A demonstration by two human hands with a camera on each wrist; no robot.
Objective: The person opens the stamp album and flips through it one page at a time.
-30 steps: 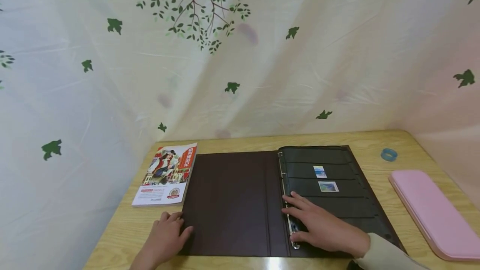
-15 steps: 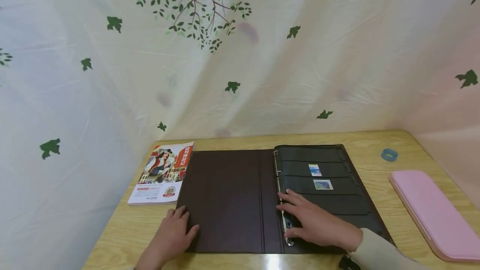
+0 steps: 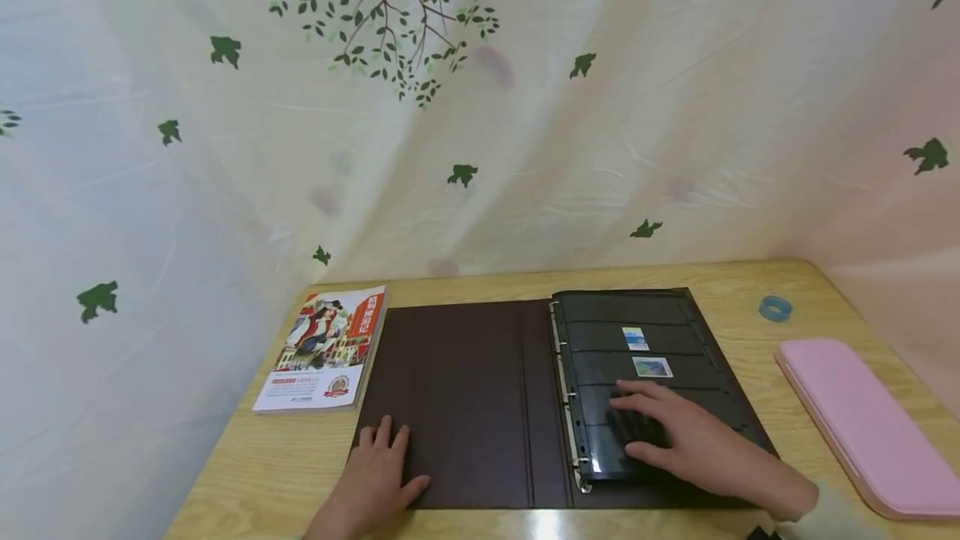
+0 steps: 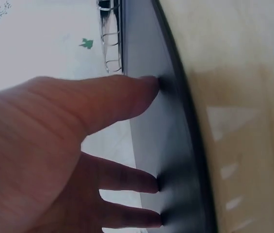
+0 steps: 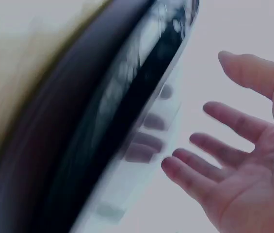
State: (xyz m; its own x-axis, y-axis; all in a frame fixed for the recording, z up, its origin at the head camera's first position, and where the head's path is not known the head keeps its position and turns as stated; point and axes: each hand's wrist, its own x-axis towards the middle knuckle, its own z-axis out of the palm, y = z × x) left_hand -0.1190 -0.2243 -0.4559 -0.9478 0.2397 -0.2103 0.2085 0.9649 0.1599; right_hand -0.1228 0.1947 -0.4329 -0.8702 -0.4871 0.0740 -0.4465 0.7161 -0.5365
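Note:
An open ring binder (image 3: 468, 398) with a dark brown cover lies on the table. On its right side is a stack of black pocket pages (image 3: 607, 440) held by metal rings. Two small stamps, a blue and white one (image 3: 635, 339) and a wider one (image 3: 652, 367), sit in the upper pockets. My left hand (image 3: 375, 469) rests with spread fingers on the lower left corner of the cover; its fingertips touch the cover in the left wrist view. My right hand (image 3: 690, 440) hovers over the lower pages, fingers loosely extended, apart from them in the right wrist view.
A magazine-like book (image 3: 322, 348) with a colourful cover lies left of the binder, touching or close to its edge. To the right are a pink case (image 3: 862, 427) and a blue tape roll (image 3: 775, 308). A patterned curtain (image 3: 525, 148) hangs behind the table (image 3: 232, 473).
My right hand has lifted from the ring strip and moved right over the pages. The left hand has slid right, further onto the cover. The binder has shifted slightly left.

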